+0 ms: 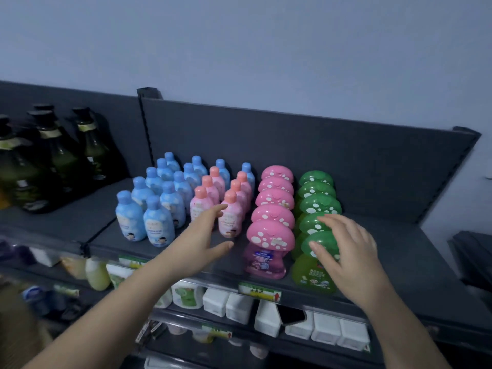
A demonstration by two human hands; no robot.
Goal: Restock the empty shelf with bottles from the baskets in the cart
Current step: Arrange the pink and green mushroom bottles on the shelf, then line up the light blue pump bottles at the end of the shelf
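While the front green mushroom-capped bottle [308, 275] stands at the shelf's [399, 249] front edge, the right hand [348, 251] lays wide-spread fingers over its cap; left of that bottle, the left hand [199, 238], fingers loosely open, hovers by a pink bottle [231, 222]

twelve blue bottles [159, 222], six pink bottles [230, 217], roughly ten mushroom-capped bottles [271, 235]

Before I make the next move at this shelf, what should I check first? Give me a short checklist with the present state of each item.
1. Left hand free: ok, open, holds nothing.
2. Right hand free: ok, open at the front green mushroom-cap bottle.
3. Pink mushroom-cap bottles upright: ok.
4. Bare shelf to the right of that green bottle: ok.
5. Stock left in the cart: cannot tell, it is out of view.
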